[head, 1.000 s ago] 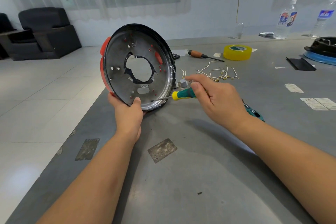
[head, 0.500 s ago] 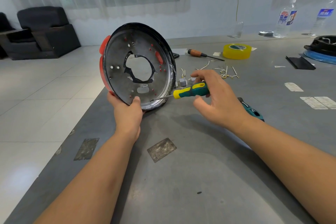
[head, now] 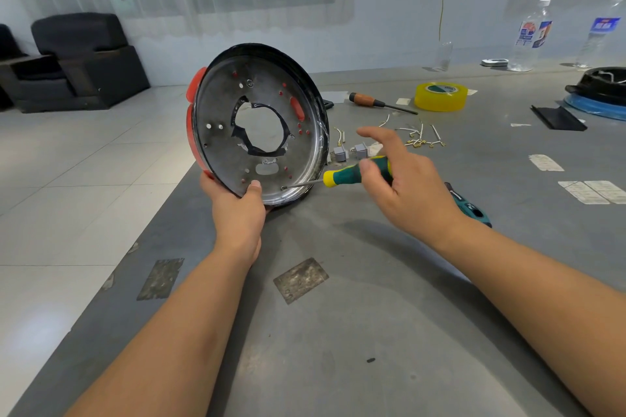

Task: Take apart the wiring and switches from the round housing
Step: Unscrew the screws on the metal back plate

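Note:
The round housing (head: 222,132), black with red outer parts and a big centre hole, stands tilted on its edge on the grey table. My left hand (head: 237,210) grips its lower rim, thumb on the inner face. My right hand (head: 406,186) holds a green-and-yellow screwdriver (head: 349,174) between thumb and curled fingers, index finger stretched out above it. The blade tip touches the housing's lower inner rim. Two small grey switches (head: 350,152) and loose white wires with brass terminals (head: 418,135) lie on the table behind my right hand.
An orange-handled screwdriver (head: 372,101) and a yellow tape roll (head: 440,96) lie further back. A teal tool (head: 471,206) is partly hidden under my right wrist. Two water bottles (head: 530,37) and another black housing (head: 603,85) stand at far right. The table's left edge (head: 111,281) drops to tiled floor.
My right hand has shifted its hold on the screwdriver handle, fingers lifting and the index finger stretching out. The housing and my left hand stayed in place.

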The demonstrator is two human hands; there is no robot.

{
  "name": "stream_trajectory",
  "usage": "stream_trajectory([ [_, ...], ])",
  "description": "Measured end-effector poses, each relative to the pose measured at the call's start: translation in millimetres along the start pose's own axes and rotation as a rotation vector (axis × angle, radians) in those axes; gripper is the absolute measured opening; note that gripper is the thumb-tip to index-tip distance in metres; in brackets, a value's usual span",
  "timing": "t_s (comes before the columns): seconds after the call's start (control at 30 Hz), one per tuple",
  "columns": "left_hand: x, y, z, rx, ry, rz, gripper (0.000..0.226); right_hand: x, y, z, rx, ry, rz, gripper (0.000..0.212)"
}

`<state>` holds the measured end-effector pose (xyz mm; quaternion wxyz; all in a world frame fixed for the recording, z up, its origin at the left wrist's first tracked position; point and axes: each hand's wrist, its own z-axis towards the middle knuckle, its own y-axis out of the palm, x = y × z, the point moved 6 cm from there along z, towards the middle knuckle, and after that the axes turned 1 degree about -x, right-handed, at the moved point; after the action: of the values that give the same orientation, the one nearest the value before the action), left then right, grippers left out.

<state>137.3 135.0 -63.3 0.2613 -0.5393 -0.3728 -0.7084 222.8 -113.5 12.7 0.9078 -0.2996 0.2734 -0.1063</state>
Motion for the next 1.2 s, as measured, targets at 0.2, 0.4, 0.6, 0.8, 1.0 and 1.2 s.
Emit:
stream_trajectory([
  [0.2,-1,0,1,0.003,0.001,0.002,0.066,6,-3,-1,0.020,0.046,-0.042,0.044],
  [0.4,-2,0,2,0.000,0.002,0.000,0.067,5,-1,-2,-0.039,0.017,0.109,0.047],
  [0.6,-2,0,2,0.004,0.005,0.007,0.067,9,-1,0,0.005,0.065,0.015,0.036],
  [0.8,-2,0,2,0.001,0.008,0.009,0.067,14,-1,-2,-0.014,0.104,0.037,0.037],
  [1.0,-3,-1,2,0.003,-0.006,0.018,0.067,16,1,-2,-0.044,0.126,0.111,0.041],
  [1.2,-5,-1,4,0.005,-0.018,0.031,0.066,23,1,-1,-0.035,0.150,0.097,0.028],
])
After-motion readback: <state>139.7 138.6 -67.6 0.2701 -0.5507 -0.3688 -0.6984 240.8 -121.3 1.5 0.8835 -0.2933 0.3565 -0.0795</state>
